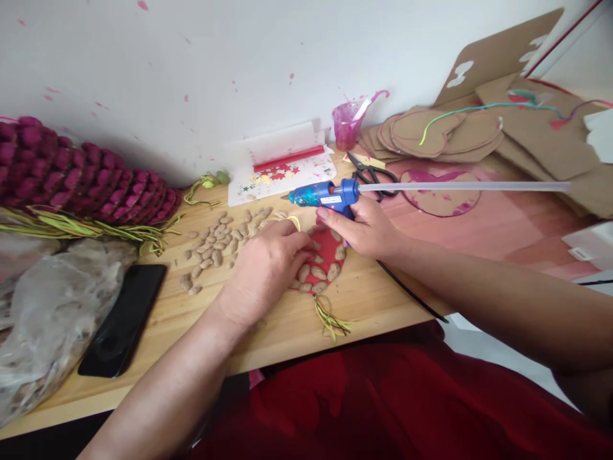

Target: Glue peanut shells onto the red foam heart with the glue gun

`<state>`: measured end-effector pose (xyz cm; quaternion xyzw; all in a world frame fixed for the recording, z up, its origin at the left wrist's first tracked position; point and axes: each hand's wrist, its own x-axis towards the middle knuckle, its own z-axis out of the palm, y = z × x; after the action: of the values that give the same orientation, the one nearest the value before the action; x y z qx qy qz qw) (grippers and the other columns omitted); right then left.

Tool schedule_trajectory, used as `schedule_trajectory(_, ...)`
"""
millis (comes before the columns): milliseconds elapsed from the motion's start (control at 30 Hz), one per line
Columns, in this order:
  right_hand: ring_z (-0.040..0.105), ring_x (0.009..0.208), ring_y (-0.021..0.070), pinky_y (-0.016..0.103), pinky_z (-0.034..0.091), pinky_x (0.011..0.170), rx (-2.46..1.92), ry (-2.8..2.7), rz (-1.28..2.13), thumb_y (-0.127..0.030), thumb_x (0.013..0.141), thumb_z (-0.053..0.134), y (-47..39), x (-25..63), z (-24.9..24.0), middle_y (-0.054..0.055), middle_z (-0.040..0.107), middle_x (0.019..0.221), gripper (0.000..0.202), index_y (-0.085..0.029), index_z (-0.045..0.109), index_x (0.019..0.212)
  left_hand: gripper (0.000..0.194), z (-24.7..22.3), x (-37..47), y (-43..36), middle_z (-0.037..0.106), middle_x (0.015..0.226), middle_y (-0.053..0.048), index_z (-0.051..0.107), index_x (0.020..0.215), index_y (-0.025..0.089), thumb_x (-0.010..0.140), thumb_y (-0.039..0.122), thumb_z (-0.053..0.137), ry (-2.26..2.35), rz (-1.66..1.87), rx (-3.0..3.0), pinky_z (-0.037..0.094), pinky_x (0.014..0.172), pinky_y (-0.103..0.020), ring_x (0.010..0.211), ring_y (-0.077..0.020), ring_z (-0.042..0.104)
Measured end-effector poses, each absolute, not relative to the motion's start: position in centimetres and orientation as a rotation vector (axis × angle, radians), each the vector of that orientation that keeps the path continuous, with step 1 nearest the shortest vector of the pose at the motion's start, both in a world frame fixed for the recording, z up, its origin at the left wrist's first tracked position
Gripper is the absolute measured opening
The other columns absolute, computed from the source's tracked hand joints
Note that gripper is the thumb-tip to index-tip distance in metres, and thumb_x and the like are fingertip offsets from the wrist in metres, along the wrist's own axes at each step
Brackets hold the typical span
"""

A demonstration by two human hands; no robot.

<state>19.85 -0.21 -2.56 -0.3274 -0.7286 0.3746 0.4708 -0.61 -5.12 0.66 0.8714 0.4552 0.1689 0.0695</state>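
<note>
My right hand (368, 229) grips a blue hot glue gun (325, 195); its nozzle points left and a long clear glue stick sticks out of its back. Bent over a red piece (329, 248) with peanuts on it, my left hand (268, 262) has its fingertips drawn together on a peanut (315, 245), partly hidden by the fingers. Peanuts line the red piece's visible edge, and a yellow-green cord tassel (330, 319) hangs from its near end. Loose peanuts (218, 243) lie scattered to the left of my left hand.
At left are a black phone (122, 322), a plastic bag (71, 306) and stacked magenta peanut-covered pieces (81, 172). Black scissors (373, 174), a pink-stained cup (347, 124) and cardboard hearts (421, 133) sit behind the glue gun. A black cord (412, 291) crosses the table edge.
</note>
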Motion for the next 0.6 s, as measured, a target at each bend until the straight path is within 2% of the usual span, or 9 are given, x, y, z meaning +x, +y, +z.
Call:
schedule_trajectory(133, 0.056, 0.071, 0.0147, 0.029, 0.043, 0.064, -0.870, -1.810, 0.912, -0.039, 0.099, 0.062, -0.1, 20.3, -2.5, 0.001, 0.065, 0.077, 0.027, -0.019, 0.064, 0.081, 0.015, 2.3, -1.7, -4.7, 0.069, 0.088, -0.004, 0.075, 0.093, 0.019, 0.096, 0.023, 0.062, 1.443, 0.623, 2.537, 0.048, 0.072, -0.029, 0.079, -0.0160, 0.063)
schedule_trajectory(267, 0.056, 0.065, 0.0145, 0.028, 0.042, 0.062, -0.960, -1.854, 0.811, -0.035, 0.098, 0.061, -0.2, 20.6, -2.3, -0.001, 0.060, 0.069, 0.025, -0.020, 0.060, 0.079, 0.011, 3.2, -2.4, -4.4, 0.072, 0.084, -0.002, 0.076, 0.086, 0.020, 0.089, 0.023, 0.066, 1.505, 0.392, 2.405, 0.045, 0.068, -0.028, 0.072, -0.0152, 0.063)
schedule_trajectory(433, 0.055, 0.049, 0.0121, 0.028, 0.040, 0.054, -1.027, -1.828, 0.827, -0.034, 0.097, 0.060, -0.7, 20.8, -1.9, -0.004, 0.055, 0.059, 0.029, -0.021, 0.052, 0.073, 0.012, 2.7, -2.4, -4.3, 0.074, 0.090, -0.004, 0.075, 0.095, 0.020, 0.083, 0.021, 0.071, 1.522, 0.207, 2.378, 0.046, 0.072, -0.030, 0.080, -0.0201, 0.067)
schedule_trajectory(600, 0.056, 0.053, 0.0120, 0.029, 0.042, 0.059, -0.993, -1.838, 0.814, -0.031, 0.098, 0.061, -0.8, 20.9, -2.0, -0.004, 0.055, 0.060, 0.030, -0.021, 0.051, 0.072, 0.014, 2.0, -2.1, -4.2, 0.074, 0.091, -0.004, 0.076, 0.098, 0.021, 0.087, 0.018, 0.067, 1.547, 0.284, 2.341, 0.047, 0.074, -0.031, 0.079, -0.0193, 0.066)
